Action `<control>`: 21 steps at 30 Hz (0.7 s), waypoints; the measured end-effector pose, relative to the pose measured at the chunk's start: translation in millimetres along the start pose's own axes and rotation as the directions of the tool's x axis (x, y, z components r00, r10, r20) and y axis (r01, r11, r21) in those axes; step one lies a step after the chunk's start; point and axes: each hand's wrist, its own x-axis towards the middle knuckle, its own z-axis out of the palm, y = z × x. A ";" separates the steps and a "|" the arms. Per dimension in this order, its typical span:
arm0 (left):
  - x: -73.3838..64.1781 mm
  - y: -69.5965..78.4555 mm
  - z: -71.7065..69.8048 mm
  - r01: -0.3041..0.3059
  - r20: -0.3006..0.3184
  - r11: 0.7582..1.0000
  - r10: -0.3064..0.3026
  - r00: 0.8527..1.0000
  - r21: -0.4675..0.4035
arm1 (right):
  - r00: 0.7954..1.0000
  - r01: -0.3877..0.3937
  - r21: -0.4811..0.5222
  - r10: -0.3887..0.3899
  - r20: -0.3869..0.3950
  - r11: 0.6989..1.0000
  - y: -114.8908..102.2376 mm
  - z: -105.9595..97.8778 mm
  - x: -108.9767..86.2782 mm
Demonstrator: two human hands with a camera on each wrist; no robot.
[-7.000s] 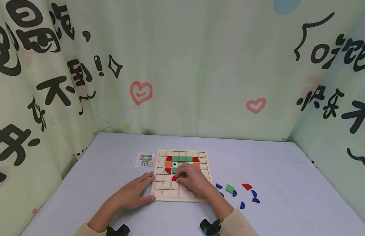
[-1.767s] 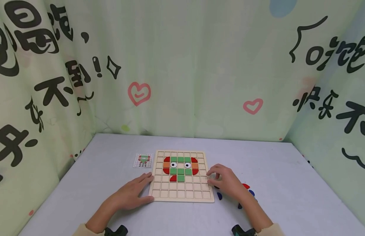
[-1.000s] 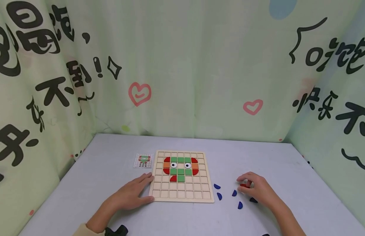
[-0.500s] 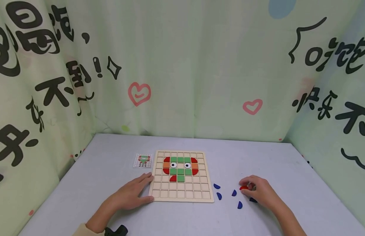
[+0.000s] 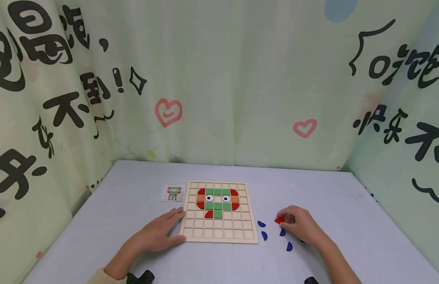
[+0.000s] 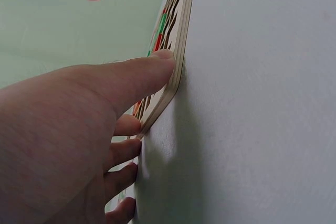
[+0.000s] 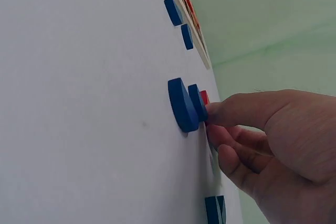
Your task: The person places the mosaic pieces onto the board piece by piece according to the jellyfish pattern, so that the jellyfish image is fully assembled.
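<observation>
A wooden grid board [image 5: 219, 235] lies on the table, its upper cells filled with green squares, orange and red pieces and two eye tiles. My left hand [image 5: 157, 233] rests with straight fingers along the board's left edge; in the left wrist view the thumb [image 6: 152, 69] touches the board's corner side. To the board's right, my right hand [image 5: 301, 224] pinches a red quarter-circle piece [image 5: 279, 220] between thumb and fingers. In the right wrist view most of that red piece [image 7: 204, 97] hides behind the thumb and a blue half-circle piece [image 7: 182, 106].
Several blue half-circle pieces [image 5: 289, 246] lie between the board and the right hand, some partly hidden under it. A small printed card [image 5: 173, 193] with a grid figure lies left of the board. A patterned curtain [image 5: 237, 86] hangs around the table [image 5: 134, 189].
A green square now sits beside the lower red piece on the board. My right hand went right, picked up the red quarter-circle and has moved slightly left with it. The left hand stays put.
</observation>
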 end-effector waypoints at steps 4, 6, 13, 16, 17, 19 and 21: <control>1.0 0.5 0.3 0.012 0.005 1.000 -0.012 1.000 0.006 | 0.999 0.017 0.017 -0.017 0.027 1.000 -6.4 1.6 3.0; 1.1 0.9 0.3 0.020 0.010 1.000 -0.020 1.000 0.003 | 0.999 0.018 0.008 -0.019 0.039 1.000 -8.4 2.9 4.1; 0.7 0.7 0.1 0.011 0.002 1.000 -0.011 1.000 0.006 | 0.997 0.024 -0.001 -0.024 0.071 1.000 -13.7 6.8 8.6; 0.7 0.6 0.4 0.010 0.002 1.000 -0.010 1.000 0.006 | 0.997 0.029 -0.006 -0.029 0.075 1.000 -16.3 8.9 10.0; 0.7 0.7 0.5 0.012 0.003 1.000 -0.012 1.000 0.005 | 0.997 0.029 -0.008 -0.029 0.073 1.000 -17.3 9.8 10.5; 0.8 1.0 0.2 0.014 0.003 1.000 -0.014 1.000 0.001 | 0.997 0.023 -0.014 -0.022 0.068 1.000 -19.2 11.8 11.7; 0.7 1.4 -0.3 0.013 0.004 1.000 -0.013 1.000 -0.004 | 0.998 0.020 -0.019 -0.019 0.058 1.000 -21.2 13.8 12.8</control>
